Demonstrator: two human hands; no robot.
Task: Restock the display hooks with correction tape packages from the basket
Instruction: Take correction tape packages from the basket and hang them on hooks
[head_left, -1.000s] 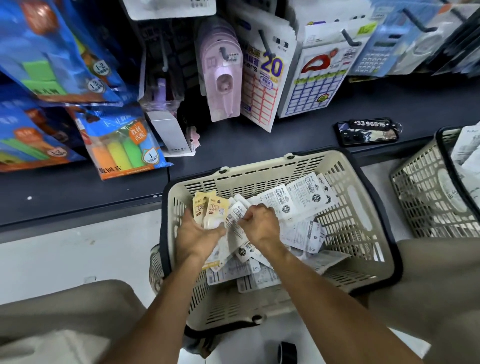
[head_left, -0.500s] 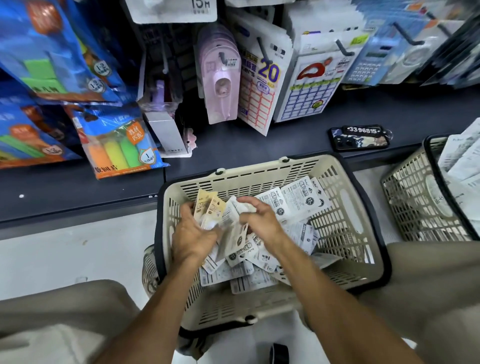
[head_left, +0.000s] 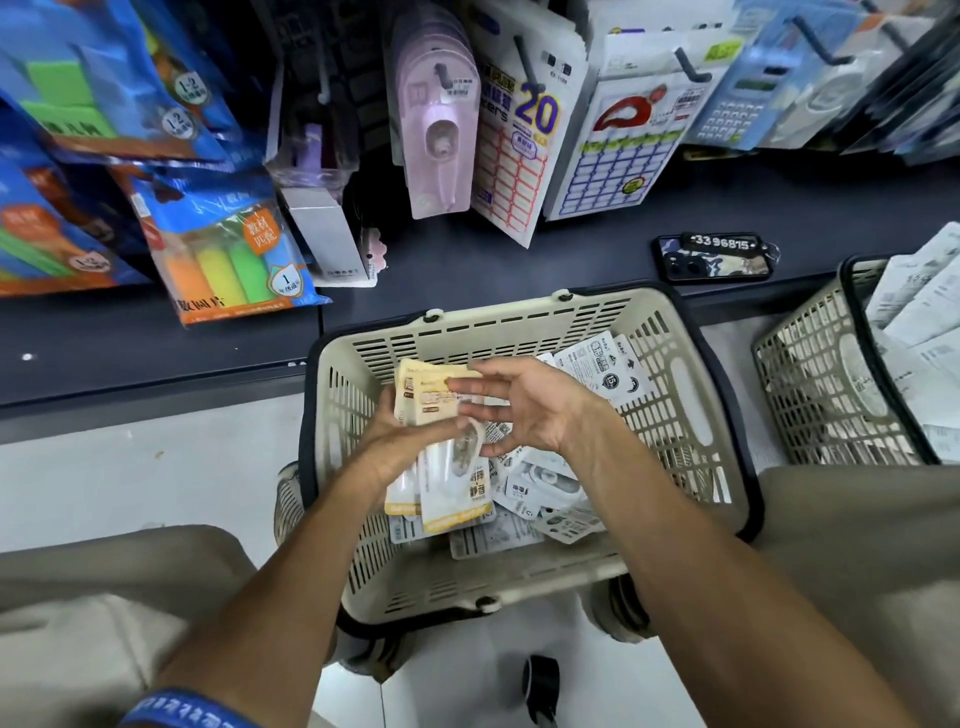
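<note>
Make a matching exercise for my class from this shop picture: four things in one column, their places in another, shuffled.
Things:
1. phone
2. yellow packages
3. white packages
4. pink tape dispenser

Places:
A. hanging on a display hook
B. held in the left hand
C. lying loose in the basket
D. lying flat on the dark shelf

Pairs: 1-D, 2-B, 3-C, 4-A

"20" on the label-sticker pack (head_left: 519, 140); "3396815" on the phone's tag (head_left: 722, 242).
</note>
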